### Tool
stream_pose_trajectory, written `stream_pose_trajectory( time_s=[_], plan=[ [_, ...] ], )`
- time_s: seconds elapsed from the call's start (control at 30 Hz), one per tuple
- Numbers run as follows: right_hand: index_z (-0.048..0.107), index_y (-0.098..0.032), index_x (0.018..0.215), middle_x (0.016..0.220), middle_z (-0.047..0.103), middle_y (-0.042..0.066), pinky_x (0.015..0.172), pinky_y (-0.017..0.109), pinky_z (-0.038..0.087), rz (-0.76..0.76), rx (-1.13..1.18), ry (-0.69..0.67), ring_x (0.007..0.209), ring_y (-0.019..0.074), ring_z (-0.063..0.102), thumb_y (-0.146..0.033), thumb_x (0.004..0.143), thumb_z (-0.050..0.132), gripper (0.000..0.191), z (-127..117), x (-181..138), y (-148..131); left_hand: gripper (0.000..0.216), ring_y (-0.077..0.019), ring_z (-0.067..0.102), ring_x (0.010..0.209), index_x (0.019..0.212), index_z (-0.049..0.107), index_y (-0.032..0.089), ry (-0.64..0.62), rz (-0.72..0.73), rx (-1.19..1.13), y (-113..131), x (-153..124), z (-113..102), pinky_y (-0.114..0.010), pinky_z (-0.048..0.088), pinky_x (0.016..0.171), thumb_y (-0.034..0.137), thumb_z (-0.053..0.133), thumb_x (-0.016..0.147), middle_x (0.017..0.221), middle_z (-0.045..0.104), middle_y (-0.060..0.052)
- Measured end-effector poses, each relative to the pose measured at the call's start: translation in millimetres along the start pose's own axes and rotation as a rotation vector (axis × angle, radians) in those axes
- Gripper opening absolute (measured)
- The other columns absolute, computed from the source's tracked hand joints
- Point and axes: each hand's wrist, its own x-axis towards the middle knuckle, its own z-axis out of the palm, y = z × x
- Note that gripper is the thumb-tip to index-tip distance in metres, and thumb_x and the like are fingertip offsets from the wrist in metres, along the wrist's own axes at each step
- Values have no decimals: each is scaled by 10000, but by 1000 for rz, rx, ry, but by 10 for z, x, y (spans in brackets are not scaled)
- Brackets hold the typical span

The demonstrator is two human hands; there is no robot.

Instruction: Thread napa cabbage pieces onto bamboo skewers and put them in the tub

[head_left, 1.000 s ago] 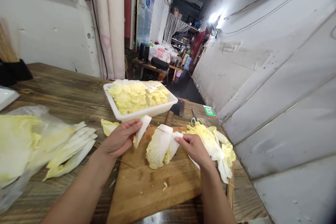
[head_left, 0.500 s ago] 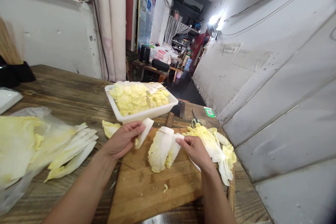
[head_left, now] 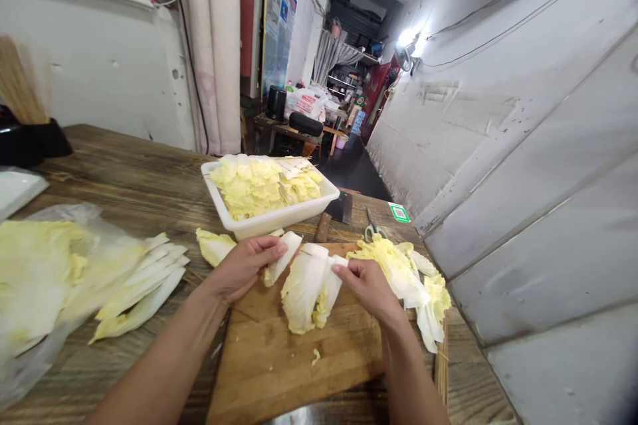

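My left hand (head_left: 244,265) is closed on a single cabbage leaf piece (head_left: 282,255), held just above the far left corner of the wooden cutting board (head_left: 299,358). My right hand (head_left: 369,285) pinches the white stem end of a small stack of cabbage leaves (head_left: 306,285) lying on the board. A loose pile of cut cabbage leaves (head_left: 403,272) sits right behind my right hand at the board's right edge.
A white rectangular tray (head_left: 269,218) filled with skewered cabbage stands beyond the board. A cleaver (head_left: 331,216) and scissors (head_left: 371,226) lie behind it. At left lie cabbage leaves on plastic (head_left: 74,272). A loose leaf (head_left: 214,246) rests on the wooden table (head_left: 124,179).
My left hand has lowered and moved slightly right, bringing its leaf piece closer to the stack under my right hand. The right hand has barely shifted.
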Motion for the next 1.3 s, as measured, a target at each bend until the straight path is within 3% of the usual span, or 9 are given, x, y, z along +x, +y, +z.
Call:
stream_pose_trajectory(
  time_s=[0.33, 0.47, 0.57, 0.63, 0.7, 0.83, 0.93, 1.13, 1.3],
  plan=[
    [330, -225, 565, 561, 282, -57, 502, 251, 199, -27, -63, 4, 544, 101, 283, -578, 871, 491, 494, 14, 4, -25, 507, -154, 653, 649, 835, 783, 145, -9, 22, 19, 0, -3, 6, -236, 527, 625, 455, 953, 472, 750, 762, -68],
    [507, -197, 603, 567, 445, -37, 538, 254, 291, -50, -102, 28, 563, 123, 422, -524, 901, 547, 445, -82, -91, -84, 425, -146, 633, 627, 759, 776, 146, 10, 71, 81, 8, -56, 28, -228, 512, 601, 416, 953, 483, 719, 747, -49],
    [667, -195, 1114, 992, 678, 52, 743, 296, 459, -166, -149, 113, 864, 199, 620, -502, 869, 678, 393, -210, -290, -252, 385, -137, 638, 637, 750, 779, 180, 41, 113, 146, 63, -236, 84, -214, 514, 615, 415, 947, 497, 727, 752, -23],
    [517, -217, 1395, 1354, 587, 119, 966, 366, 460, -363, -190, 115, 1188, 252, 575, -508, 862, 713, 638, -288, -453, -429, 339, -138, 656, 652, 744, 783, 212, 72, 174, 217, 141, -440, 140, -207, 525, 632, 400, 943, 511, 735, 759, -8],
    [483, -210, 1429, 1425, 550, 127, 1030, 370, 442, -469, -186, 31, 1269, 250, 540, -512, 888, 690, 653, -339, -604, -632, 289, -150, 672, 648, 717, 786, 228, 92, 223, 302, 235, -687, 209, -208, 538, 625, 380, 938, 522, 721, 762, -11],
    [542, -179, 1376, 1115, 720, 87, 778, 295, 508, -400, -125, -270, 907, 202, 672, -462, 932, 648, 537, -347, -834, -970, 282, -181, 689, 629, 709, 799, 235, 58, 119, 347, 324, -1169, 366, -229, 554, 591, 385, 938, 515, 692, 761, -42],
    [604, -131, 1298, 874, 726, 50, 619, 244, 449, -310, -80, -496, 681, 158, 624, -334, 933, 639, 419, -311, -974, -1093, 317, -171, 672, 603, 737, 801, 217, -15, -72, 242, 212, -1420, 475, -230, 544, 574, 433, 927, 542, 679, 751, -61],
    [753, -132, 1045, 851, 749, 69, 631, 229, 413, -250, -169, -628, 742, 164, 649, -119, 881, 574, 243, -348, -1195, -1113, 319, -104, 587, 554, 740, 770, 184, -62, -313, 12, -161, -1694, 573, -194, 504, 590, 414, 922, 580, 581, 669, -15],
    [767, -132, 1002, 901, 771, 48, 671, 218, 438, -202, -63, -649, 737, 135, 654, -87, 849, 580, 246, -498, -1296, -1143, 312, -100, 548, 581, 688, 702, 174, 31, -304, -145, -118, -1769, 527, -191, 483, 555, 386, 913, 604, 628, 637, 7]
  ],
)
